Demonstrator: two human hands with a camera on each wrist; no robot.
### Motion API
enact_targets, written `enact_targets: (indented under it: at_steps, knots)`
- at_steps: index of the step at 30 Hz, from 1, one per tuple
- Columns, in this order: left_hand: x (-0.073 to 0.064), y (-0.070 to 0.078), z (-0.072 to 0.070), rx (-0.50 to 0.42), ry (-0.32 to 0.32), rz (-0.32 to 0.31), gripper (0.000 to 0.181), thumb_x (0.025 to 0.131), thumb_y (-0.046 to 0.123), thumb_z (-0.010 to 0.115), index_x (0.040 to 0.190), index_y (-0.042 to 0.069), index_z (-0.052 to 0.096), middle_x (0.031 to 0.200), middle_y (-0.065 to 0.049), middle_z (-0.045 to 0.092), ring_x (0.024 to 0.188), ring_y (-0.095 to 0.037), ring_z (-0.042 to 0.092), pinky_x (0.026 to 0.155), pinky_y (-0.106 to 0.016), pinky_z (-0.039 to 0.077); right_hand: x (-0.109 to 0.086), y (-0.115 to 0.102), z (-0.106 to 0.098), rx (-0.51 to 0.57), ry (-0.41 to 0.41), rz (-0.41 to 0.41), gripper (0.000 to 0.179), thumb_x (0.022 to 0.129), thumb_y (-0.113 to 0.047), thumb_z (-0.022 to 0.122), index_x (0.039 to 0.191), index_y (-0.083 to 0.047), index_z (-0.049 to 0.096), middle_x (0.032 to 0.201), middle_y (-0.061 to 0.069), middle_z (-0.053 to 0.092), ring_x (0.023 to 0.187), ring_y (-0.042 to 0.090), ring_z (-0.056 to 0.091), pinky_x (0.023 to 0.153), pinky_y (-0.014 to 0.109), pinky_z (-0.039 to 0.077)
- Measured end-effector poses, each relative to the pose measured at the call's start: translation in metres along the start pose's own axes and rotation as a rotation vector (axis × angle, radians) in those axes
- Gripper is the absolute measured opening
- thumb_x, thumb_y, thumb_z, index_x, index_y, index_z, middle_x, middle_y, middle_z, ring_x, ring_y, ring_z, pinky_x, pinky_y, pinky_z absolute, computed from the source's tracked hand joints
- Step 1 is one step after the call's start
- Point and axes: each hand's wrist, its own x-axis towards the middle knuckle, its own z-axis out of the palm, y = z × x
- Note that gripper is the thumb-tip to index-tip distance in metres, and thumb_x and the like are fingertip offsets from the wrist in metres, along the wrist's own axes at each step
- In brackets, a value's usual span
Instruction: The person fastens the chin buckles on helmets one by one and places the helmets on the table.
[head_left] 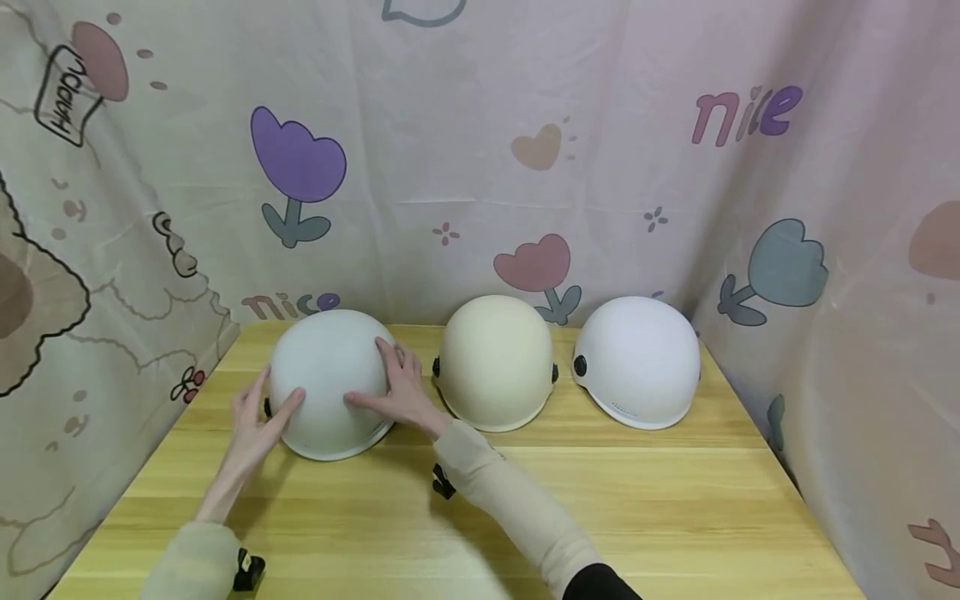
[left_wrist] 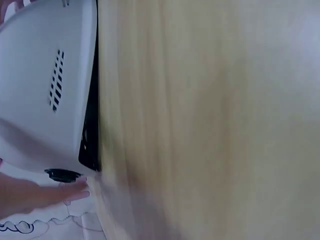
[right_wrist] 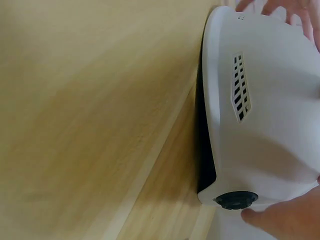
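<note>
A pale grey helmet [head_left: 330,383] sits dome up on the wooden table's left part. My left hand [head_left: 255,421] holds its left side, with the thumb on the front of the shell. On the other side my right hand [head_left: 396,387] grips the shell, thumb in front and fingers spread up toward the back. Slotted vents [right_wrist: 240,89] show low on the shell in the right wrist view. A round black knob [right_wrist: 237,200] sits by the rim corner, close to a fingertip. In the left wrist view a similar black knob [left_wrist: 63,175] lies near the left hand's fingers.
A cream helmet [head_left: 495,364] stands in the middle, just beyond the right hand. Farther right is a white helmet [head_left: 637,362]. The wooden table [head_left: 660,517] meets a patterned curtain [head_left: 420,167] at the back and sides.
</note>
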Motion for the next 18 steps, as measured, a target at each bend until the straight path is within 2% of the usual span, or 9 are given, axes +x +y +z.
enact_targets:
  at_steps: [4, 8, 12, 18]
  knots:
    - [0.013, -0.001, -0.002, -0.032, -0.035, 0.056, 0.091, 0.101, 0.051, 0.052, 0.162, 0.028, -0.013, 0.168, -0.019, -0.018, 0.151, -0.057, -0.003, 0.112, -0.080, 0.014, 0.004, -0.001, -0.001, 0.046, -0.022, 0.017, 0.100, 0.087, -0.052, 0.073, 0.162, -0.033, 0.009, 0.170, 0.013, 0.010, 0.154, 0.037, 0.021, 0.116, 0.061, 0.038]
    - [0.022, -0.004, -0.006, -0.112, -0.091, 0.041, 0.087, 0.104, 0.050, 0.047, 0.160, 0.032, -0.017, 0.169, -0.017, -0.017, 0.150, -0.059, 0.008, 0.110, -0.077, 0.027, 0.008, -0.002, -0.002, 0.065, -0.041, 0.034, 0.103, 0.086, -0.053, 0.074, 0.162, -0.035, 0.007, 0.171, 0.009, 0.009, 0.154, 0.034, 0.024, 0.118, 0.057, 0.038]
    - [0.023, -0.005, -0.009, -0.162, -0.118, 0.008, 0.083, 0.105, 0.050, 0.043, 0.158, 0.037, -0.018, 0.170, -0.016, -0.014, 0.146, -0.059, 0.021, 0.104, -0.073, 0.038, 0.008, -0.003, -0.002, 0.071, -0.051, 0.045, 0.103, 0.085, -0.055, 0.074, 0.162, -0.038, 0.007, 0.171, 0.009, 0.009, 0.154, 0.035, 0.024, 0.117, 0.057, 0.038]
    - [0.017, 0.000, -0.006, -0.117, -0.086, -0.022, 0.085, 0.102, 0.052, 0.048, 0.155, 0.042, -0.017, 0.169, -0.016, -0.012, 0.147, -0.058, 0.021, 0.107, -0.067, 0.038, 0.006, -0.004, -0.003, 0.038, -0.045, 0.057, 0.105, 0.084, -0.057, 0.074, 0.161, -0.043, 0.004, 0.170, 0.009, 0.010, 0.153, 0.038, 0.024, 0.116, 0.060, 0.038]
